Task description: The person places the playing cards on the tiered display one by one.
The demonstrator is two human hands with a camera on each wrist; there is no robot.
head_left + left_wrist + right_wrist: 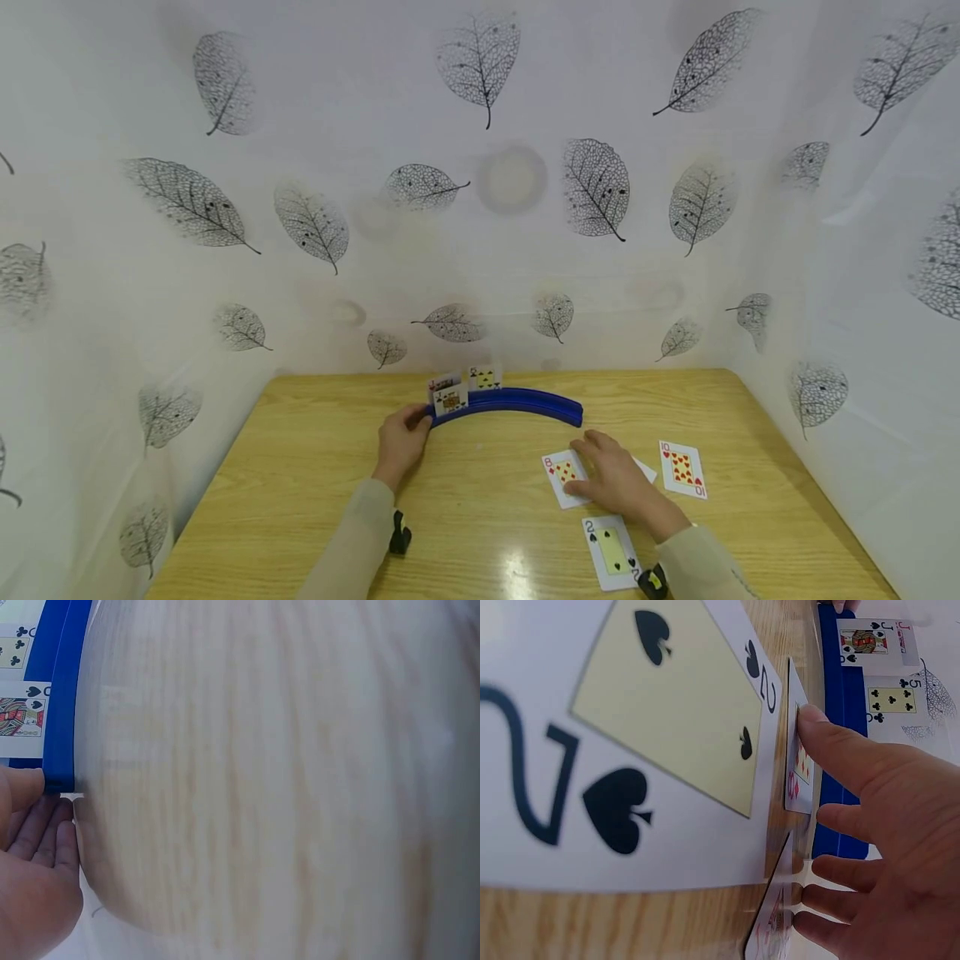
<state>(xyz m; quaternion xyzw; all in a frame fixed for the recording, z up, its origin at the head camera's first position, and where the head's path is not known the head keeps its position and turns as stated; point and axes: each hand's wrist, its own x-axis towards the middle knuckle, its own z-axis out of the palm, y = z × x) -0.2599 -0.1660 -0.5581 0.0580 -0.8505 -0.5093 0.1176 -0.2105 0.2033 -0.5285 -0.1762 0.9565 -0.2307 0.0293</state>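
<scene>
Partly filled, a curved blue plastic rack [528,402] bears three upright white cards [451,401]
Left hand [401,443] pinches its end; right hand [617,475] spreads its fingers among four flat white cards [557,475] apparently left on the bench [300,467]

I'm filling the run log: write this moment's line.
left hand: grips end of blue rack | right hand: thumb over eight of diamonds | rack: jack of spades, five of clubs | table: ten of hearts

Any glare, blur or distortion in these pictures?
Head view: bright glare on the yellow wood-grain table; left wrist view: that table looks blurred, its edge bowed; right wrist view: the white rectangular two-of-spades card looms oversized near the lens.
</scene>
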